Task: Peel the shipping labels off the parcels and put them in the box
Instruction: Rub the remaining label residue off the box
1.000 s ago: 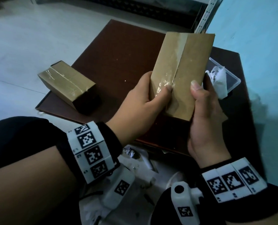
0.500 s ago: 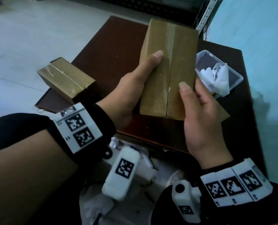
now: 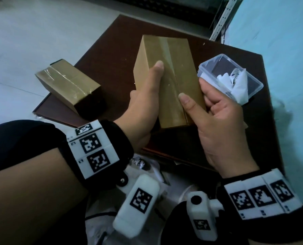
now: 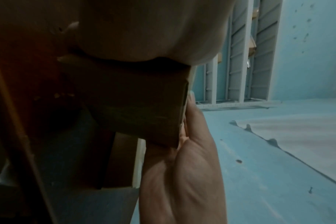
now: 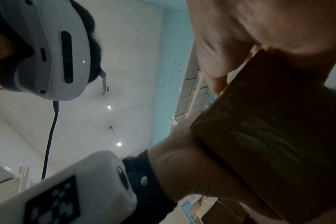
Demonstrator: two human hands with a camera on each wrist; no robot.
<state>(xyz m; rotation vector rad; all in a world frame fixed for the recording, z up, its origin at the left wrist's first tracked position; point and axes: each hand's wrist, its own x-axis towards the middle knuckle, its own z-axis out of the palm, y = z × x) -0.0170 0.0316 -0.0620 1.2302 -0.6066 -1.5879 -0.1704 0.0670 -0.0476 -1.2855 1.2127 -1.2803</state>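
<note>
We hold a brown cardboard parcel (image 3: 168, 82) upright between both hands above a dark brown table (image 3: 111, 55). Our left hand (image 3: 145, 106) wraps its near left side, thumb laid up across the taped front face and fingers curled behind; our right hand (image 3: 217, 124) grips the lower right edge, thumb pressed beside the centre seam. From the left wrist view, the parcel's dark end (image 4: 136, 103) sits wedged between palm and fingers. No label shows on the faces turned toward us. A second taped parcel (image 3: 67, 85) lies on its side at the table's left edge, well apart from the first. Just right of the held parcel, a clear plastic box (image 3: 235, 75) rests on the table with crumpled white labels (image 3: 239, 85) inside. Marker-printed bands circle both wrists.
</note>
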